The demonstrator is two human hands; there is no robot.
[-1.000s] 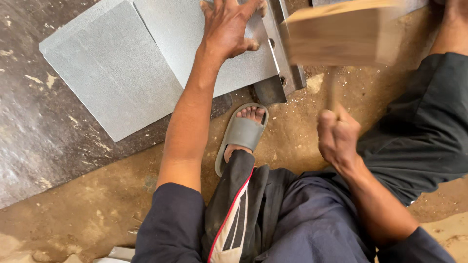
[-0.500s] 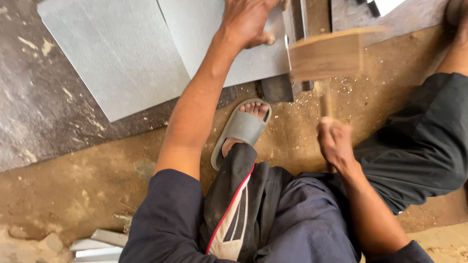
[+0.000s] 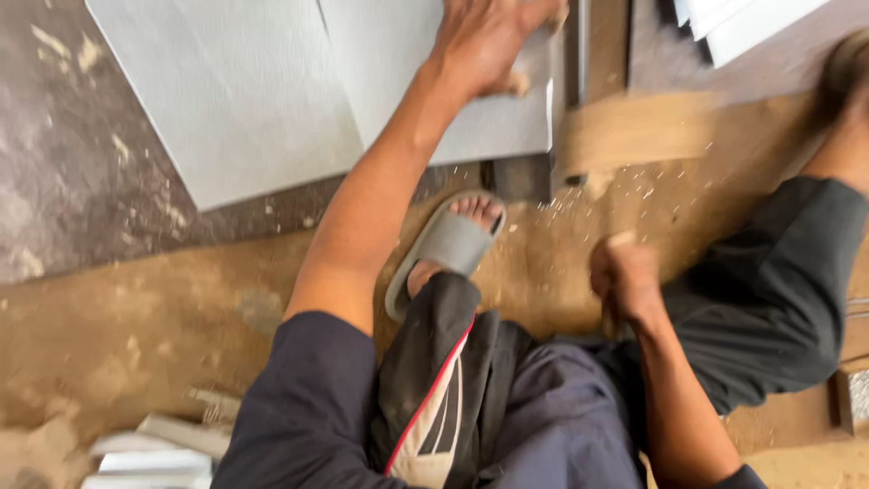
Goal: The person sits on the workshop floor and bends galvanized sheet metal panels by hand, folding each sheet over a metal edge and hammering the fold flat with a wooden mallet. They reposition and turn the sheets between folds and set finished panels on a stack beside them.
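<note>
My left hand (image 3: 484, 41) presses flat on a grey metal sheet (image 3: 272, 100) that lies on the ground, near the sheet's right edge. My right hand (image 3: 625, 276) is closed around the handle of a wooden mallet. The mallet's head (image 3: 634, 136) is blurred with motion and sits low, just right of the sheet's edge, over a dark metal bar (image 3: 579, 54). My foot in a grey sandal (image 3: 444, 249) rests on the ground below the sheet.
Sawdust covers the brown floor (image 3: 163, 317). Pale strips of metal (image 3: 154, 448) lie at the bottom left. More light sheets (image 3: 751, 23) show at the top right corner. Another foot (image 3: 846, 81) is at the right edge.
The mallet head has swung down from above toward the sheet's edge and the bar. My left hand stays pressed on the sheet. The view has shifted closer.
</note>
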